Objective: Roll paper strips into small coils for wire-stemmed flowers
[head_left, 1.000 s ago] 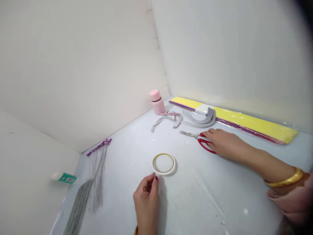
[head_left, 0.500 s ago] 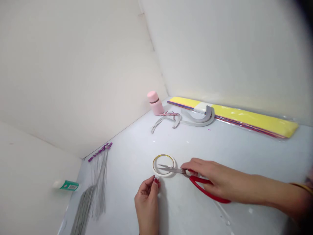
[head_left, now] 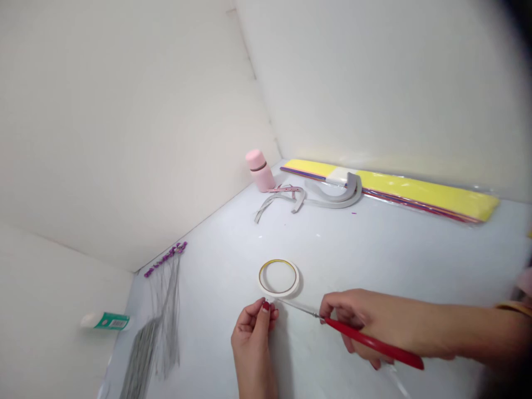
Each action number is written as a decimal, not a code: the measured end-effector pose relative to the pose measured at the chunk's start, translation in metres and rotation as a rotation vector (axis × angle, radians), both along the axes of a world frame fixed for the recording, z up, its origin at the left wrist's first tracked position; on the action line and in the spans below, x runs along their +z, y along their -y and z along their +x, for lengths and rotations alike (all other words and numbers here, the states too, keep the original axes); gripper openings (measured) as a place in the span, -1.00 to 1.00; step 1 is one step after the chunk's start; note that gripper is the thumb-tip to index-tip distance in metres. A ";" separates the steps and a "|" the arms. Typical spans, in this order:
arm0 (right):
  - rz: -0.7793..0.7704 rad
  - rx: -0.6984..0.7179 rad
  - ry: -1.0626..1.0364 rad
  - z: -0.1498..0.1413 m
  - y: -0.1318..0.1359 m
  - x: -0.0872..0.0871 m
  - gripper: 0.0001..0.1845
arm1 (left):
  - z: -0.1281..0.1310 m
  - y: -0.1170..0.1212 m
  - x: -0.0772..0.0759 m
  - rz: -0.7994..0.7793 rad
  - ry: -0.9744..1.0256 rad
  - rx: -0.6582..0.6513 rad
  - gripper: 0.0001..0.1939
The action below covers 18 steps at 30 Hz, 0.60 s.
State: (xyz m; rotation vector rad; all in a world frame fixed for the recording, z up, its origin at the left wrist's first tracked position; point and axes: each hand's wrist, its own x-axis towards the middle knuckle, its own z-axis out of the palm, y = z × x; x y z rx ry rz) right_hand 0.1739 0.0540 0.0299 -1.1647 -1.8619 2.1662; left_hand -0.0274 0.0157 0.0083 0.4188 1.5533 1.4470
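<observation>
head view, looking down on a pale work surface (head_left: 386, 260) in the corner between two white walls. near the middle of the scene lies a thin roll of white tape (head_left: 277, 292) with a yellow inner edge, flat on its side. the left hand (head_left: 252, 341) is the nearer hand, just on the near side of the roll, its fingers (head_left: 266, 310) drawn narrow into a pinch at the roll's near edge. whatever lies between them is too small to make out. the right hand (head_left: 368, 324) reaches in from the right, its fingers closed around red-handled scissors (head_left: 303, 306). the blades lie shut, or nearly so, and their long axis runs from the red handle at near right up to the tip at far left. that tip points at the left fingers and ends just beside them, with the roll beyond it on the far side. a gold bangle (head_left: 514, 306) shows at the right wrist. toward the far corner stand a pink bottle (head_left: 260, 172) and loose grey paper strips (head_left: 332, 197), with a flat stack of yellow paper (head_left: 415, 188) along the far wall. at left lie purple-tipped wire stems (head_left: 164, 299) and a white tube with a green label (head_left: 108, 321).
</observation>
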 end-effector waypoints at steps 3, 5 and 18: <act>-0.074 -0.022 0.000 -0.006 -0.002 0.006 -0.68 | -0.001 0.000 -0.002 -0.003 0.004 -0.007 -0.79; -0.117 -0.024 -0.009 -0.009 -0.004 0.009 -0.65 | -0.002 0.000 -0.003 0.001 -0.005 -0.004 -0.79; 0.204 -0.067 0.093 -0.014 0.011 -0.005 -0.71 | -0.001 0.001 -0.002 0.035 0.061 0.027 -0.80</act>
